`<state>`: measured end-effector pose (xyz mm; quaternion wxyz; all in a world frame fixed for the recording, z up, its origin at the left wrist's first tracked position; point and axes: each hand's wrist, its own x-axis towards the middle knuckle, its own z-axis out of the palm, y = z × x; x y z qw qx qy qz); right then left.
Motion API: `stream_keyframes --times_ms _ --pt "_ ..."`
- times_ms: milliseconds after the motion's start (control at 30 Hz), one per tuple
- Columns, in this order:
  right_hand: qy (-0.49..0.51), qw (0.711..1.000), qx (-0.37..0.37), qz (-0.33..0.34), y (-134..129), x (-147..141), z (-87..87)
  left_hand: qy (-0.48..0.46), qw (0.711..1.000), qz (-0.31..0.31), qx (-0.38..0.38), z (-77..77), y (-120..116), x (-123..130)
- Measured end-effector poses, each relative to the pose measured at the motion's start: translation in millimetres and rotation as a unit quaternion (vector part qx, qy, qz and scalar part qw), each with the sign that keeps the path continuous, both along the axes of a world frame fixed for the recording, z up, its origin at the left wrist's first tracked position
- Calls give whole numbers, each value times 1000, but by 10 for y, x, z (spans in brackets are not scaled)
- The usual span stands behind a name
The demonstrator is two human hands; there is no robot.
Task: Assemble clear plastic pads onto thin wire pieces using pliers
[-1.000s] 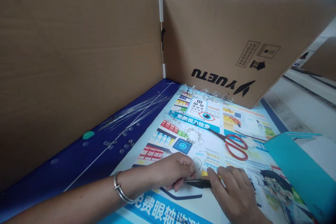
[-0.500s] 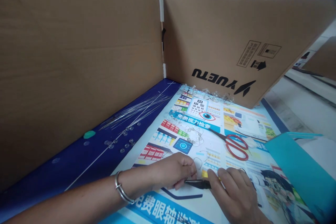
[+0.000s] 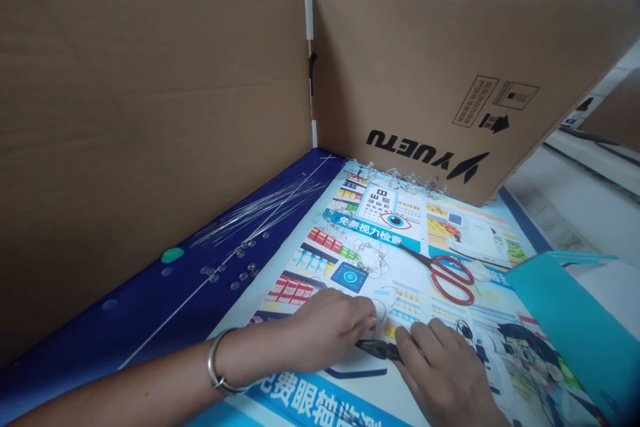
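My right hand (image 3: pixel 440 363) is wrapped round a pair of pliers (image 3: pixel 379 349), whose dark jaws point left. The jaw tips reach the underside of my left hand (image 3: pixel 337 327), so what they grip is hidden. The fingers of my left hand are closed, and a thin curved wire (image 3: pixel 384 312) loops out beside them; its held end is out of sight. Just beyond the hands lies a small heap of wire and clear beads (image 3: pixel 371 257). To its right are red-handled scissors (image 3: pixel 453 280) with their blades pointing left.
Straight wires (image 3: pixel 265 210) and loose clear beads (image 3: pixel 243 267) lie on the blue surface at left, near a green piece (image 3: pixel 173 255). Cardboard walls (image 3: pixel 400 60) stand at the back and left. More beaded wire (image 3: pixel 410 181) lines the back wall. A turquoise folder (image 3: pixel 565 307) is at right.
My left hand has rolled over, so its back faces up more and its fingertips are hidden. The bracelet has shifted along the forearm. The pliers have tilted slightly in my right hand.
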<state>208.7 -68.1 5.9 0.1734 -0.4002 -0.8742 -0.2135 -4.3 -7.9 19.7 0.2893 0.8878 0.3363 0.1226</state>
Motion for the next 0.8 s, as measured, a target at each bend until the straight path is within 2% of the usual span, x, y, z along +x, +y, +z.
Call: stream_keyframes --times_ms 167,467,600,800 --pt "23 999 -26 -12 -17 -2 -15 64 991 -52 101 6 -22 -17" --pt "49 994 -98 -26 -69 9 -45 95 973 -105 184 36 -53 -5" --pt "55 992 -109 -18 -68 16 -54 88 967 -121 206 47 -74 -5" --pt "72 992 -106 -13 -68 17 -150 73 967 -139 201 56 -80 8"
